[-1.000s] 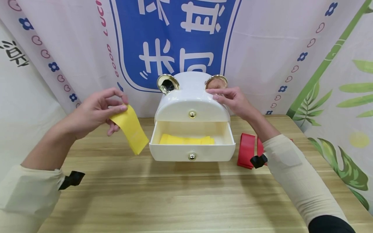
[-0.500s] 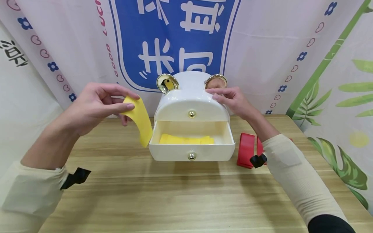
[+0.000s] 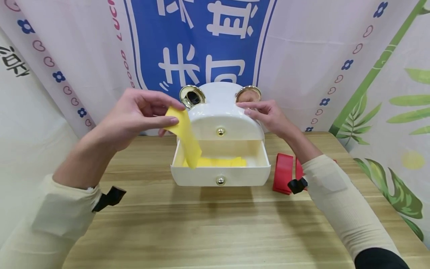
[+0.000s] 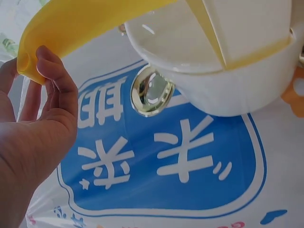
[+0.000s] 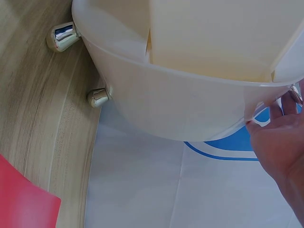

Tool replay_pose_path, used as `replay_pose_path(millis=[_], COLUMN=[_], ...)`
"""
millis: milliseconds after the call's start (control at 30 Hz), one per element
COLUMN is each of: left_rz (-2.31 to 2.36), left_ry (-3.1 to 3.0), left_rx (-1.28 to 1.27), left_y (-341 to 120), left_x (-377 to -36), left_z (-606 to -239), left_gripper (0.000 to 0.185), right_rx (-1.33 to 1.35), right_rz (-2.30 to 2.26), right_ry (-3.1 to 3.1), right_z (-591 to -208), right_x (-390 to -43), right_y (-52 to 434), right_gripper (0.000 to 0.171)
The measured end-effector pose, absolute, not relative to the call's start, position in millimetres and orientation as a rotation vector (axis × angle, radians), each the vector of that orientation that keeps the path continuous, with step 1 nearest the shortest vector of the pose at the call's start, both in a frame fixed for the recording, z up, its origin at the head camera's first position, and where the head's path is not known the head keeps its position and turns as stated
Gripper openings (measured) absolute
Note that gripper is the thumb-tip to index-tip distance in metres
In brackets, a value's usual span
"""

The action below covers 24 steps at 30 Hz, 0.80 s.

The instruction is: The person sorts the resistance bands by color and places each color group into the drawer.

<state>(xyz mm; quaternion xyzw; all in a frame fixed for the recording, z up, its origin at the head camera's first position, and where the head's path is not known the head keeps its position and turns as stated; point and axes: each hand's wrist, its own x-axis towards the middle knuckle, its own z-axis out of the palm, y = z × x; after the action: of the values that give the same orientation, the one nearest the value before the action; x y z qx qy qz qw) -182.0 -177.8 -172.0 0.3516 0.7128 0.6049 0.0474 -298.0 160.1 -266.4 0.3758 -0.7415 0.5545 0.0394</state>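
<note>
My left hand (image 3: 134,117) pinches a yellow flat strip (image 3: 186,138) by its upper end, between thumb and fingers. The strip hangs down, and its lower end overlaps the pulled-out lower drawer (image 3: 195,177) in the head view. More yellow strips (image 3: 225,162) lie in that drawer, partly hidden by the hanging one. The drawer belongs to a small white box (image 3: 220,95) with gold-rimmed round ears and gold knobs. On the box's upper right, below the ear, my right hand (image 3: 273,117) rests its fingertips. In the left wrist view the yellow strip (image 4: 90,23) stretches toward the box.
Red strips (image 3: 283,173) lie on the wooden table (image 3: 215,231) right of the box, partly behind the right forearm. The upper drawer (image 3: 205,129) is closed. A printed curtain (image 3: 295,48) hangs close behind the box.
My left hand has moved right and slightly up with the yellow strip, bringing it from beside the drawer to over its left part. The right hand has stayed on the box.
</note>
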Motion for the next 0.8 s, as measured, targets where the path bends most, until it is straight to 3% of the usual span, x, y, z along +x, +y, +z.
replay_pose_path(millis=[800], left_rz=[1.699], left_ry=[2.237], left_rx=[1.111], left_y=[-94.8], left_x=[-205.4], left_z=[-186.7], left_gripper=[0.027], right_rx=[1.154], right_rz=[1.69], right_ry=[-2.282], right_z=[-266.1], right_x=[-299.0], right_y=[159.3], right_gripper=[0.029])
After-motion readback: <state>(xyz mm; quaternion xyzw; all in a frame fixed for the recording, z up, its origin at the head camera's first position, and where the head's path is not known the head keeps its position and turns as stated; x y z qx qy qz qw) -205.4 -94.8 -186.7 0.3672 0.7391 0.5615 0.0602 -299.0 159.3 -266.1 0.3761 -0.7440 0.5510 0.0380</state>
